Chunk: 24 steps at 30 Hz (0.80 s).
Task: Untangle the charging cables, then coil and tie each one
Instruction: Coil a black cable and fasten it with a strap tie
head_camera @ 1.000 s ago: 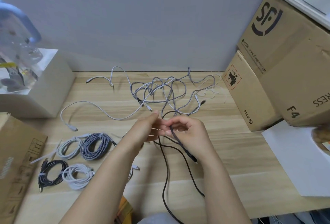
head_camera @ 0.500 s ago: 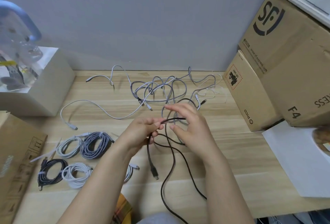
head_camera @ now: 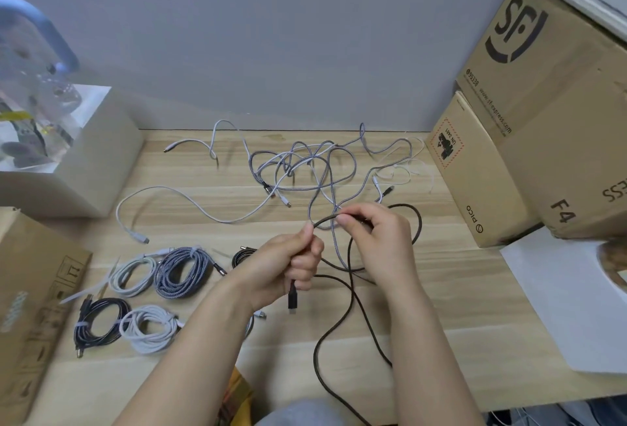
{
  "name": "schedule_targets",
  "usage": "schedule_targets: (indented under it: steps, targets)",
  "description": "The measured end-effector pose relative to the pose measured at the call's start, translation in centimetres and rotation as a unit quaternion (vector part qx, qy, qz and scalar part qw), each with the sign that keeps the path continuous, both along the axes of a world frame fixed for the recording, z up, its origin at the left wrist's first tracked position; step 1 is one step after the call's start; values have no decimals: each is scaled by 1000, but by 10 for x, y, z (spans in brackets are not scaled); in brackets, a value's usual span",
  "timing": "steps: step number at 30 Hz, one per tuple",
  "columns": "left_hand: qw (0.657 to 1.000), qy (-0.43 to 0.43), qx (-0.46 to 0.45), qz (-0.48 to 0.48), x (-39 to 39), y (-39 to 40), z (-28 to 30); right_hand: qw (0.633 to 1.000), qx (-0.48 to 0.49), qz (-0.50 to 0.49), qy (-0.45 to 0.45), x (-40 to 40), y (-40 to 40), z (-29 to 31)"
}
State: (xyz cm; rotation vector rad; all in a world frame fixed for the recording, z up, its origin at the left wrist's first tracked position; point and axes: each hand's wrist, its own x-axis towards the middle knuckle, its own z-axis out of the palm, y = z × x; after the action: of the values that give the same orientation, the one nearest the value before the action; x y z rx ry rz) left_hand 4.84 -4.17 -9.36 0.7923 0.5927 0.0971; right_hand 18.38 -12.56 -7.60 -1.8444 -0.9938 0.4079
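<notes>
At the centre of the frame, a black cable [head_camera: 353, 293] is gripped by the left hand [head_camera: 288, 264], its plug hanging below the fist, and pinched by the right hand [head_camera: 376, 239]. The tangled cables [head_camera: 305, 171] are seen above, the coiled cables [head_camera: 146, 296] at lower left on the table [head_camera: 458, 340].

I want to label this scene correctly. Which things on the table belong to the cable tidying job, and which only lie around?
Job: black cable gripped by left hand and right hand; tangled cables; coiled cables.

Lying about: cardboard boxes; white paper; white box.
</notes>
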Motion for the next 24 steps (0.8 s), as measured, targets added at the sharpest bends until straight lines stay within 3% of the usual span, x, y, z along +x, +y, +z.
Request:
schedule_targets:
  steps: [3,6,11,17,24]
  targets:
    - [985,-91,-146,-3,0,2,3,999,-8,-52,16,-2,1,-1]
    - [965,-167,-202,2,0,2,7,992,-89,-89,-30,-1,0,-8]
    - [905,-289,-306,62,11,8,22,973,-217,77,13,-14,6,-4]
    - [935,-184,-163,257,20,13,19,930,-308,196,-50,-28,7,8]
    - [969,-100,22,227,14,15,4,913,-334,213,-99,-28,2,16]
